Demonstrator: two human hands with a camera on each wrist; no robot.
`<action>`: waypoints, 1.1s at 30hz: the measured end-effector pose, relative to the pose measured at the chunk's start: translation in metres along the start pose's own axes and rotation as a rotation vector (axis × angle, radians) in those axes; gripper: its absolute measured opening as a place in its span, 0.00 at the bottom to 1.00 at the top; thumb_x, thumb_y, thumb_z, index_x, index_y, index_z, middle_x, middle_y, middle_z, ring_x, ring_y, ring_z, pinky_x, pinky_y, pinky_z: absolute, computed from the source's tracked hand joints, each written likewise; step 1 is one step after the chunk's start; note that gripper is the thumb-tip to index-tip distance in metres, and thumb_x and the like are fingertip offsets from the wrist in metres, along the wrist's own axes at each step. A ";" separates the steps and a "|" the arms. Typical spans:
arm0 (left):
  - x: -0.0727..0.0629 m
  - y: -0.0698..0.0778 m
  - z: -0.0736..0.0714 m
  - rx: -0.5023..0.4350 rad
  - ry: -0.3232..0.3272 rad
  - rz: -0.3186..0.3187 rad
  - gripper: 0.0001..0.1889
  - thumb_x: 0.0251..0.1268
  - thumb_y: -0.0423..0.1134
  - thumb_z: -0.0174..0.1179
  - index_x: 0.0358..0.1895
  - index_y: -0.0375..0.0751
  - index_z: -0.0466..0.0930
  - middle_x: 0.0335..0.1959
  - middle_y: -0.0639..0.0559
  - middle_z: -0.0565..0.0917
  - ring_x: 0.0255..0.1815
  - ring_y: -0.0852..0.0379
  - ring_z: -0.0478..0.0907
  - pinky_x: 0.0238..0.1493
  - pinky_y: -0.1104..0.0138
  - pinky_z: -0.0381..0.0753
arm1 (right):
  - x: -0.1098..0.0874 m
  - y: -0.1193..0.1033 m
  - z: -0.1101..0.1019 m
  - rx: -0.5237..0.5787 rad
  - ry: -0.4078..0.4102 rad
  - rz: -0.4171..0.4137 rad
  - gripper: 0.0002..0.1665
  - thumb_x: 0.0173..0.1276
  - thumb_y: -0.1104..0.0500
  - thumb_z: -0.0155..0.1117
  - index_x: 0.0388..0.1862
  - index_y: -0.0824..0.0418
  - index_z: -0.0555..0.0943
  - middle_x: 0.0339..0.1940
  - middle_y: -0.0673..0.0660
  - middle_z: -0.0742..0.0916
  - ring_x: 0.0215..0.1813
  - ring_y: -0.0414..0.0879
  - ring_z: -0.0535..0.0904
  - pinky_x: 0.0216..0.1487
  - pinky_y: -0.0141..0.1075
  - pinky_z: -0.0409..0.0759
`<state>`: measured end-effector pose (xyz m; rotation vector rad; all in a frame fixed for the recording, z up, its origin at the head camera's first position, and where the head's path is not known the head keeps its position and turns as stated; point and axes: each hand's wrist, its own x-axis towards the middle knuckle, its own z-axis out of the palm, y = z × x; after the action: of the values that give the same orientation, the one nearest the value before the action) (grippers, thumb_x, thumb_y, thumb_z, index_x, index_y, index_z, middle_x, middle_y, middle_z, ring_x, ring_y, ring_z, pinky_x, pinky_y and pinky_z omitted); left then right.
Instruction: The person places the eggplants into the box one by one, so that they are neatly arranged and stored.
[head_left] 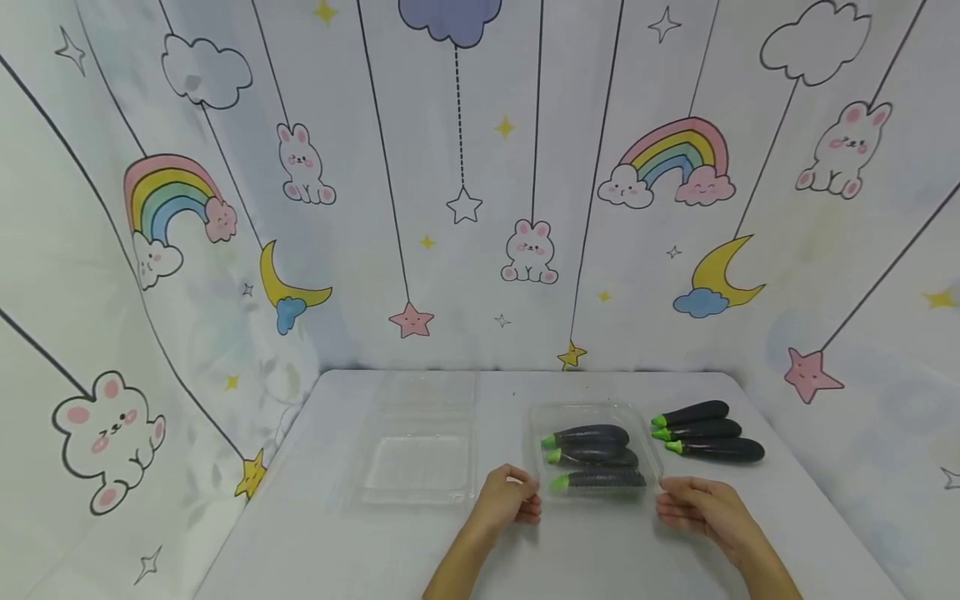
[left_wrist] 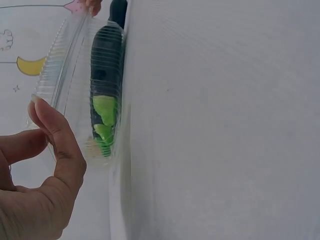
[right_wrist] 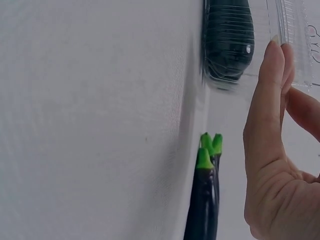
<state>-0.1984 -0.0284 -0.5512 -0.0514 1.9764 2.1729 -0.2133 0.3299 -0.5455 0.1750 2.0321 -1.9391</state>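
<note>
A transparent plastic box (head_left: 558, 415) with ribbed walls stands before me on the white table. Inside it lie three dark eggplants with green stems, the front eggplant (head_left: 607, 480) close to the near wall. My left hand (head_left: 504, 504) pinches the box's rim at its near left corner between thumb and fingers. At the near right corner, my right hand (head_left: 705, 510) pinches the rim likewise; the right wrist view shows the thumb (right_wrist: 305, 111) opposite the long fingers (right_wrist: 272, 75). Whether the lid is fastened, I cannot tell.
Three loose eggplants (head_left: 712, 450) lie together to the right of the box, stems pointing left. On the left, a second transparent box (head_left: 416, 492) lies with its lid (head_left: 425, 392) folded back. A patterned cloth wall (head_left: 465, 267) rises behind the white table (head_left: 330, 542).
</note>
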 end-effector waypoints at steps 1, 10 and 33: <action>0.002 0.000 0.001 -0.007 0.005 -0.002 0.11 0.71 0.29 0.62 0.50 0.27 0.74 0.28 0.45 0.85 0.23 0.59 0.83 0.31 0.61 0.90 | 0.002 0.000 -0.001 0.003 -0.005 -0.006 0.29 0.79 0.56 0.64 0.63 0.81 0.75 0.43 0.64 0.91 0.45 0.51 0.90 0.53 0.46 0.88; 0.016 0.003 0.007 -0.062 0.044 0.004 0.15 0.70 0.25 0.61 0.55 0.24 0.71 0.30 0.41 0.86 0.25 0.58 0.84 0.35 0.61 0.90 | 0.016 -0.002 0.001 0.020 0.073 -0.019 0.32 0.79 0.56 0.65 0.65 0.82 0.73 0.48 0.67 0.90 0.48 0.53 0.91 0.53 0.45 0.87; 0.066 0.013 0.016 -0.134 0.136 0.048 0.17 0.69 0.22 0.58 0.56 0.19 0.67 0.33 0.35 0.86 0.27 0.57 0.85 0.37 0.60 0.91 | 0.049 -0.015 -0.002 0.118 0.075 -0.096 0.29 0.78 0.62 0.65 0.67 0.82 0.71 0.47 0.64 0.91 0.49 0.52 0.91 0.56 0.45 0.86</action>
<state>-0.2633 -0.0055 -0.5473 -0.1788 1.9165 2.3887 -0.2643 0.3243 -0.5469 0.1835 2.0068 -2.1438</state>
